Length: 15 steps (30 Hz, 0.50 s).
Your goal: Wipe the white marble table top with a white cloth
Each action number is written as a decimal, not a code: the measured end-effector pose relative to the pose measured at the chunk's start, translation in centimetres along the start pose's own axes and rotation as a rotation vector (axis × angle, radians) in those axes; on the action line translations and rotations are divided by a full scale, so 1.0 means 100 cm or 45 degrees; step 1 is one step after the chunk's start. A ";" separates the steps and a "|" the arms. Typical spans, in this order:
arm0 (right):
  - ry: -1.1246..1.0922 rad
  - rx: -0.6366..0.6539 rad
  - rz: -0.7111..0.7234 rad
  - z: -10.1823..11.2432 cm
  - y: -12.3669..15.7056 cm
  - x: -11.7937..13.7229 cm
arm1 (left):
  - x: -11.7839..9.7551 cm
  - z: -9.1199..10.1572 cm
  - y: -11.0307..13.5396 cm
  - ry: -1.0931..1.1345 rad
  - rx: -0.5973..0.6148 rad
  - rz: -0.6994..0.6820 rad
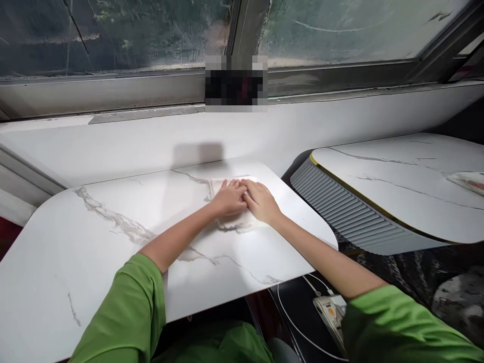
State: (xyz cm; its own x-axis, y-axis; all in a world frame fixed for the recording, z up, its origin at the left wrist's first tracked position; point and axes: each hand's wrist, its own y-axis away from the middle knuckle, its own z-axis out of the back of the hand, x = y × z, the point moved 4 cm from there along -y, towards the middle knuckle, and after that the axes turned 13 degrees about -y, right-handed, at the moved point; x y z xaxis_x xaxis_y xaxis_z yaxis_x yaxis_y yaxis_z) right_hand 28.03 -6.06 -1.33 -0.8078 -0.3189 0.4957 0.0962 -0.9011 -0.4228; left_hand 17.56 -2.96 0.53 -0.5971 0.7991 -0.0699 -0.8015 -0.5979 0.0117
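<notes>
Mostly flat, the whitish cloth (242, 221) lies on the marbled tabletop (124, 282).

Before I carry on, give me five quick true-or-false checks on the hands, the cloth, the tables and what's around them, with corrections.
1. The left hand and right hand are both on the white cloth. True.
2. The cloth hangs over the near edge of the table. False: it lies on the marbled tabletop, away from that edge.
3. Both sleeves are red. False: the sleeves are green.
4. A power strip shows lower than the tabletop, beside the right arm. True.
5. The second table stands to the left. False: the second table is on the right.
</notes>
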 end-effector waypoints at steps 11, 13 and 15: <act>-0.084 0.034 -0.020 -0.032 -0.108 -0.039 | 0.079 -0.002 -0.061 -0.164 -0.188 0.252; -0.085 0.025 -0.015 -0.033 -0.107 -0.042 | 0.080 -0.005 -0.061 -0.152 -0.217 0.304; -0.082 0.013 -0.023 -0.034 -0.102 -0.042 | 0.079 -0.007 -0.057 -0.153 -0.250 0.338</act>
State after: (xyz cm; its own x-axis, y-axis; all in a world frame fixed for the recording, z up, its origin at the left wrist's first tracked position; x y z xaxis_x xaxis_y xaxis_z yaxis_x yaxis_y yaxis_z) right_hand 28.51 5.51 -1.66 -0.7702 -0.3208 0.5513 0.0885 -0.9097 -0.4058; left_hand 17.42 6.75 -0.78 -0.7930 0.6086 0.0278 -0.6030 -0.7775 -0.1788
